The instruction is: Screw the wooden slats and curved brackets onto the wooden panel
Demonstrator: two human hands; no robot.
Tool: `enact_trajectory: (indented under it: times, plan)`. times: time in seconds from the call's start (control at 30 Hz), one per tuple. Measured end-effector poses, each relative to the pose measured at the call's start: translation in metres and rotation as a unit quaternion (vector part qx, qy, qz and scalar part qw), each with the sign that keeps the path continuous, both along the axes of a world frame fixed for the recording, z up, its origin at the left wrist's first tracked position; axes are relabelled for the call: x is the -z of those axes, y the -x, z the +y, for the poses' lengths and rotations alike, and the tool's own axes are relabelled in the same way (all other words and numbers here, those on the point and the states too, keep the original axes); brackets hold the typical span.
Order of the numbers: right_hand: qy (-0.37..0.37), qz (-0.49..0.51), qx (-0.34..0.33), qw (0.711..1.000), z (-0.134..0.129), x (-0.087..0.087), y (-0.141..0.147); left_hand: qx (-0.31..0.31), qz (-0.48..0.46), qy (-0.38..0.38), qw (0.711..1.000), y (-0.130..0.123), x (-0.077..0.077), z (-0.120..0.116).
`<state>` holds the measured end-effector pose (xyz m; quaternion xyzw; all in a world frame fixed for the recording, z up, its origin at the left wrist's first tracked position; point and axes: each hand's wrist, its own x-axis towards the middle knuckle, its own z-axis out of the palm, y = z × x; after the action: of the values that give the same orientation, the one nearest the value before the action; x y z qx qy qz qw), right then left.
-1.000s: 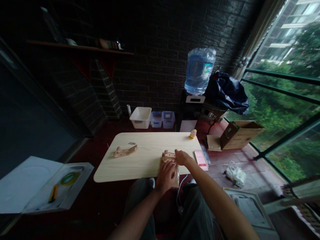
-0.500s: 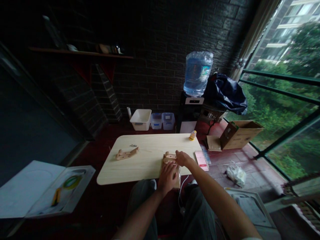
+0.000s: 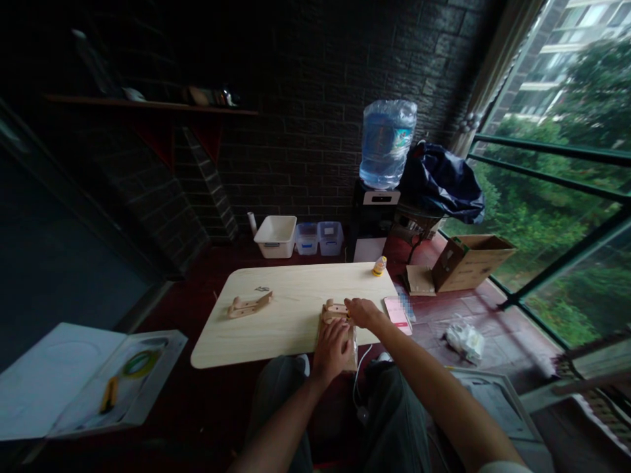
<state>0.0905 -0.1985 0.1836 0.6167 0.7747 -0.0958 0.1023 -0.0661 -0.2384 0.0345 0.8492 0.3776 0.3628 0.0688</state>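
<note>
A wooden piece [image 3: 336, 308] lies on a wooden block [image 3: 351, 358] at the front edge of the pale table [image 3: 290, 282]. My left hand [image 3: 334, 345] rests over the block, its fingers pressed on the near side of the piece. At the right end of the piece is my right hand [image 3: 362, 313], closed, with its fingertips around something small that I cannot make out. A similar wooden piece [image 3: 250, 305] lies on the left of the table, with small dark parts [image 3: 261, 289] just behind it.
A yellow-capped bottle [image 3: 379, 266] stands at the table's back right corner. A pink-screened phone [image 3: 397, 314] lies by the right edge. Beyond the table are a white bin [image 3: 276, 238], clear boxes [image 3: 330, 239] and a cardboard box [image 3: 468, 264]. An open case [image 3: 148, 387] is at left.
The camera view has shifted slightly. My right hand has turned a little at the end of the wooden piece, while my left hand stays on the block.
</note>
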Motion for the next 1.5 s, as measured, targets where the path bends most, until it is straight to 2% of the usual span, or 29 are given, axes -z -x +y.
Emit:
enact_trajectory:
  times: [0.23,0.37,0.7,0.9,1.1,1.5]
  plan:
    - [-0.009,-0.012,0.02,1.0,0.002,0.013,0.004,0.0,-0.001,-0.005,1.0,-0.001,0.0,0.001]
    - [-0.016,-0.021,0.031,0.999,0.001,0.014,0.009,0.0,-0.004,-0.008,1.0,-0.001,-0.001,0.0]
    - [-0.021,-0.01,-0.05,0.998,-0.001,0.002,0.0,0.005,-0.003,0.002,1.0,0.001,0.002,0.002]
    - [-0.017,0.005,-0.023,1.0,-0.003,0.011,-0.006,0.004,0.006,-0.007,1.0,-0.001,0.006,0.004]
    - [-0.03,-0.015,0.004,0.999,0.0,0.021,0.005,0.007,-0.001,-0.006,1.0,-0.001,0.004,0.002]
    - [-0.02,0.002,-0.029,0.999,0.011,0.027,0.001,0.003,-0.004,0.013,1.0,-0.001,-0.003,0.0]
